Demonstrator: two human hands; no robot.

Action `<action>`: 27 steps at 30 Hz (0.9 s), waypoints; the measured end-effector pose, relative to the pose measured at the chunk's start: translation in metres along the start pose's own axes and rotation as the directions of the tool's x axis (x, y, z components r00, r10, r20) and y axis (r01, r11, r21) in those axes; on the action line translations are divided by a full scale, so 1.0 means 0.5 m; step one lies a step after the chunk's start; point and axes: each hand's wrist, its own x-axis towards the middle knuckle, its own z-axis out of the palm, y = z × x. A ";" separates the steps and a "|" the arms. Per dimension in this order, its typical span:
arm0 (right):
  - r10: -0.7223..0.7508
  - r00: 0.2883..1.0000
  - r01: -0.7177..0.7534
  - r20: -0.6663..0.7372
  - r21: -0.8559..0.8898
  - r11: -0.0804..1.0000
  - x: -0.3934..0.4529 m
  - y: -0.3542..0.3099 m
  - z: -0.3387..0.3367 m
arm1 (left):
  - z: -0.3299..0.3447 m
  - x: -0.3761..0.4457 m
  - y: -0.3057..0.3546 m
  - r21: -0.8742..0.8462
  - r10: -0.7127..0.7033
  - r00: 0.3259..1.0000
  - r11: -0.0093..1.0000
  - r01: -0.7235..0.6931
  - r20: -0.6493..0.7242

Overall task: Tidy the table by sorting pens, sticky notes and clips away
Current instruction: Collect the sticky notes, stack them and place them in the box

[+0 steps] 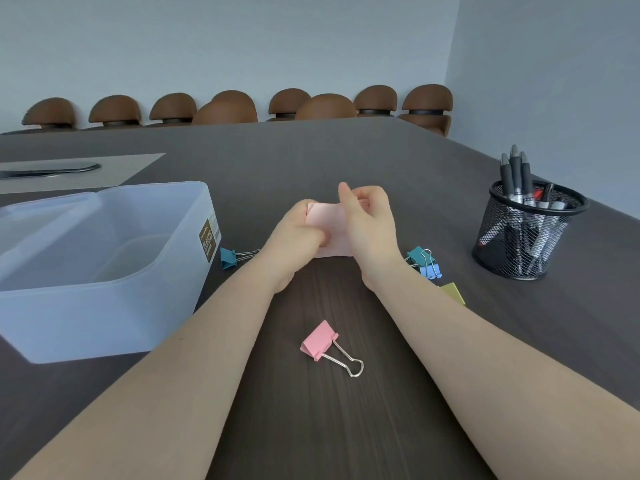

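Both hands hold a pink sticky note pad (327, 221) above the middle of the dark table. My left hand (294, 237) grips its left side from below, and my right hand (369, 223) pinches its right edge. A pink binder clip (320, 339) lies on the table near me between my forearms. A teal clip (229, 258) rests beside the translucent plastic box (104, 292). Teal (417, 255) and blue (431, 270) clips lie right of my right wrist, with a green-yellow sticky pad (454, 292) partly hidden behind my forearm. Pens stand in a black mesh cup (523, 237).
The plastic box stands open at the left, with a smaller tray inside. A grey mat with a dark oval object (52, 169) lies at the far left. Brown chairs (311, 105) line the far table edge along the wall.
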 end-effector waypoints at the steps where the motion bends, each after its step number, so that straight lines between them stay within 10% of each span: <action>1: -0.031 0.999 0.031 -0.014 -0.022 0.999 0.000 0.003 0.002 | 0.005 0.001 0.002 0.007 -0.015 0.999 1.000 0.015 -0.028; 14: -0.008 0.999 0.009 0.033 -0.044 0.999 -0.009 0.001 0.012 | 0.047 -0.004 0.038 -0.311 -0.171 0.948 0.947 0.082 -0.268; 27: 0.025 1.000 -0.024 0.018 -0.044 0.999 0.001 0.006 0.004 | 0.017 0.006 0.016 -0.303 -0.197 0.980 0.937 0.175 -0.041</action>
